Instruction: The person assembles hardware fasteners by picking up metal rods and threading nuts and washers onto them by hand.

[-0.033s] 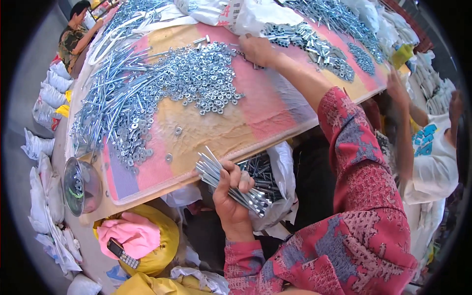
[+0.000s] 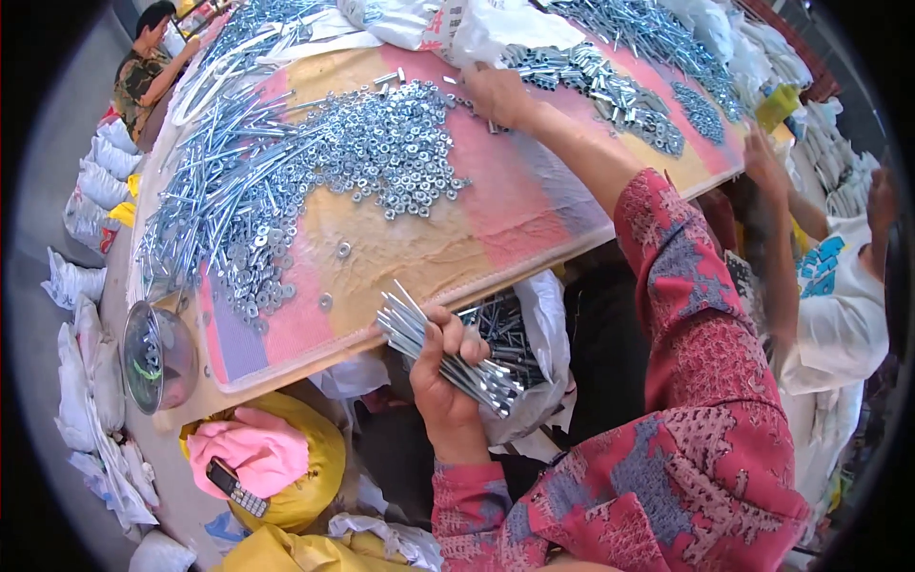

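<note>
In front of the table's near edge, my left hand (image 2: 446, 386) is closed round a bundle of thin metal rods (image 2: 410, 329), which stick out at both ends of the fist. My right hand (image 2: 498, 95) reaches far across the table, fingers curled down at the edge of a pile of short metal sleeves (image 2: 543, 67); whatever the fingertips hold is hidden. A heap of hex nuts (image 2: 400, 153) lies left of that hand. Further left are long rods (image 2: 205, 181), with flat washers (image 2: 253, 272) below them.
An open bag of dark bolts (image 2: 548, 334) sits beneath the table edge. A clear bowl (image 2: 157, 357) stands at the left corner. A phone (image 2: 236, 486) rests on a pink cloth (image 2: 257, 448). One person (image 2: 148, 76) sits far left; another (image 2: 829, 286) works at right.
</note>
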Available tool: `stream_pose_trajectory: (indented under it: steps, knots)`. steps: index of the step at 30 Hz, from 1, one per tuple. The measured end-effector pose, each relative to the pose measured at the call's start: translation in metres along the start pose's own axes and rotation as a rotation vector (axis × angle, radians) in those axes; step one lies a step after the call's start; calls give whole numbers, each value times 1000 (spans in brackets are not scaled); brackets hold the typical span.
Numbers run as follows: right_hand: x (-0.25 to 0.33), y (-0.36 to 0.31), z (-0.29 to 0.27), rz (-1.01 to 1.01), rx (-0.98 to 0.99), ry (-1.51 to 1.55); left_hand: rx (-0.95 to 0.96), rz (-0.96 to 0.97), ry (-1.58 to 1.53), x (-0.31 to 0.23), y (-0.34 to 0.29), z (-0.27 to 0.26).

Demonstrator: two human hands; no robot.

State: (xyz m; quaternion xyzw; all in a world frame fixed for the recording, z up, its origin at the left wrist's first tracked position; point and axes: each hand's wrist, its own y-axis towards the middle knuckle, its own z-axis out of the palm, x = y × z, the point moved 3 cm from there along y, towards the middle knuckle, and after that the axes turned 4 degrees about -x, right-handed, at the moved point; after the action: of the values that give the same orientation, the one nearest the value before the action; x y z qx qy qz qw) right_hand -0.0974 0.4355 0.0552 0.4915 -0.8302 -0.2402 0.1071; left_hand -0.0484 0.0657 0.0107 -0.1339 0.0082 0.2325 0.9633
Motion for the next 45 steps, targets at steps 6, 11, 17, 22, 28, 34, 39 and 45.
stream_pose_trajectory:
  steps: [6,11,17,22,28,34,39,45]
  knots:
    - [27,-16,-58,38,-259,223,141,-97,-132,-3,-3,-16]
    - [85,-76,-95,-242,-269,581,63,-93,75,-13,-10,-11]
    - [132,-147,-131,-310,-203,627,-235,132,417,-9,-15,-8]
    - [181,-192,-160,-503,6,626,-148,198,551,-8,-37,-7]
    - [175,-216,-170,-389,-46,695,-105,76,616,7,-43,-24]
    - [68,-186,-121,123,-91,570,-142,40,737,-2,-62,-31]
    - [-32,-108,-48,406,-218,349,-131,-4,815,1,-64,-20]
    - [-58,-60,-25,423,-43,42,-228,42,770,15,-45,-17]
